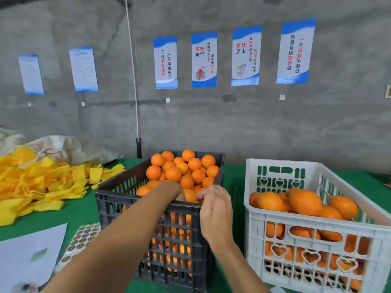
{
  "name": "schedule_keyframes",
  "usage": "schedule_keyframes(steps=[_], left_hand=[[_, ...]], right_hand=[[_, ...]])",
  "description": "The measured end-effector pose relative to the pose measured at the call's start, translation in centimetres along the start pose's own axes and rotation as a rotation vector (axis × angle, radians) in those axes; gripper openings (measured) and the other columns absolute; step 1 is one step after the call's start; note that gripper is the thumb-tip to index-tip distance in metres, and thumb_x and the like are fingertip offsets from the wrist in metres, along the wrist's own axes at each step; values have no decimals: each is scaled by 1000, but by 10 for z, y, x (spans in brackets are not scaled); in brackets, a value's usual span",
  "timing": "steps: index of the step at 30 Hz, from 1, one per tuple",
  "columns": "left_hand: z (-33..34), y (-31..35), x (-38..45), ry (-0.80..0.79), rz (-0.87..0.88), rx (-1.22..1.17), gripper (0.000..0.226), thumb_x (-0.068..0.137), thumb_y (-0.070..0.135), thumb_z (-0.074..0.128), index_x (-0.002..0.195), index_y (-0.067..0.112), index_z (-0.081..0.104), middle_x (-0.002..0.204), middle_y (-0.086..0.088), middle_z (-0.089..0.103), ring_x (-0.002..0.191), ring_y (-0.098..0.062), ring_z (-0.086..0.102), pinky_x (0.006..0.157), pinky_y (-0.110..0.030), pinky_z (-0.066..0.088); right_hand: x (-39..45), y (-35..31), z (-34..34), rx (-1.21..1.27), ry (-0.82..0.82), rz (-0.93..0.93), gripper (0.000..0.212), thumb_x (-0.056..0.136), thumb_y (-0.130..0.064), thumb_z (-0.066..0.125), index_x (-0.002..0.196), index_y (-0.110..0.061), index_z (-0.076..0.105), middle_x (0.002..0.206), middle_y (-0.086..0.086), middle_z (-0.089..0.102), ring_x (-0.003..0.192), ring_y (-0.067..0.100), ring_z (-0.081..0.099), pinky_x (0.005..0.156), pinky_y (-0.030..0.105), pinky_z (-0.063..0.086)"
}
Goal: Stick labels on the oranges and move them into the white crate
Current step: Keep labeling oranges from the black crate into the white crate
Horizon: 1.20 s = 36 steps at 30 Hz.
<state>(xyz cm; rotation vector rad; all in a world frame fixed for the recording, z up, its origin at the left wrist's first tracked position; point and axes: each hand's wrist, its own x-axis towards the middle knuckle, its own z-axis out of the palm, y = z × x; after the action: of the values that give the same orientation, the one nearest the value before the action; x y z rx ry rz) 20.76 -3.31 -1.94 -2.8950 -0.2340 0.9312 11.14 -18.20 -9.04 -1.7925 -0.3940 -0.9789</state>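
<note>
A black crate (pixel 118 199) in the middle is heaped with oranges (pixel 173 173). To its right stands the white crate (pixel 296 227), holding several more oranges (pixel 304 200). My left hand (pixel 178 192) reaches over the black crate's near rim and grips an orange (pixel 190 195); the rim and my wrist hide most of its fingers. My right hand (pixel 213 210) is beside it, curled fingertips against the same orange. Whether they pinch a label is hidden. A sheet of round labels (pixel 82 240) lies left of the black crate.
A green cloth (pixel 80 210) covers the table. Yellow foam sleeves (pixel 31 185) are piled at the left, with a sack behind them. A white paper (pixel 27 256) lies at the near left. A grey wall with posters stands close behind the crates.
</note>
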Motion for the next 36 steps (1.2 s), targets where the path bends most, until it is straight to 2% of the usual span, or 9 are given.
schedule_keyframes(steps=[4,7,11,14,18,22,27,31,36], left_hand=[[0,-2,3,111,93,2,53,100,28,63,150,17,51,151,-12,49,129,-37,56,107,-48,49],[6,4,-17,479,305,-293,55,95,29,70,146,27,50,145,-12,52,121,-33,59,95,-41,53],[19,17,-61,1073,600,-591,66,81,36,84,140,35,54,126,-6,49,118,-24,53,92,-27,42],[45,38,-94,1213,759,-712,69,76,41,88,137,30,59,121,2,51,105,-12,55,93,-23,45],[93,69,-111,1311,904,-698,68,80,38,86,140,22,58,128,4,46,79,-13,60,80,-36,58],[135,95,-97,1262,985,-675,60,83,50,72,136,31,51,133,12,42,93,-9,61,84,-33,57],[202,122,-48,894,871,-720,60,85,55,69,137,42,41,136,20,45,117,-8,55,99,-34,50],[254,120,-11,582,647,-870,62,85,49,79,138,37,47,130,6,58,104,-11,59,95,-30,51],[281,103,-4,461,737,-1122,59,73,60,81,123,42,53,113,7,66,89,-17,72,80,-35,61]], right_hand=[[-2,-1,8,19,12,-15,48,105,-22,28,78,-15,66,82,-6,62,92,12,55,101,42,43],[1,0,-3,78,-69,11,42,105,-20,32,90,-15,71,91,-8,65,99,9,58,100,45,46],[8,-11,-31,135,-64,166,35,108,-38,43,136,-26,61,129,-16,64,118,-5,57,103,25,49],[12,-16,-60,207,-12,212,44,107,-45,45,147,-29,52,142,-16,59,128,-4,53,108,20,45],[-8,-11,-102,179,-10,166,27,105,-38,53,129,-34,64,125,-14,68,117,0,62,99,25,54],[-46,16,-133,129,-11,171,22,103,-33,60,123,-31,69,121,-16,70,115,4,65,96,27,54],[-102,62,-150,53,-192,312,20,101,-25,64,120,-29,71,118,-14,72,109,3,66,96,35,56],[-145,93,-158,-33,-514,450,24,103,-24,61,124,-27,72,117,-17,71,104,0,66,98,37,54],[-169,110,-167,-210,-853,280,29,101,-50,53,117,-36,72,137,-31,54,129,-10,41,107,18,36]])
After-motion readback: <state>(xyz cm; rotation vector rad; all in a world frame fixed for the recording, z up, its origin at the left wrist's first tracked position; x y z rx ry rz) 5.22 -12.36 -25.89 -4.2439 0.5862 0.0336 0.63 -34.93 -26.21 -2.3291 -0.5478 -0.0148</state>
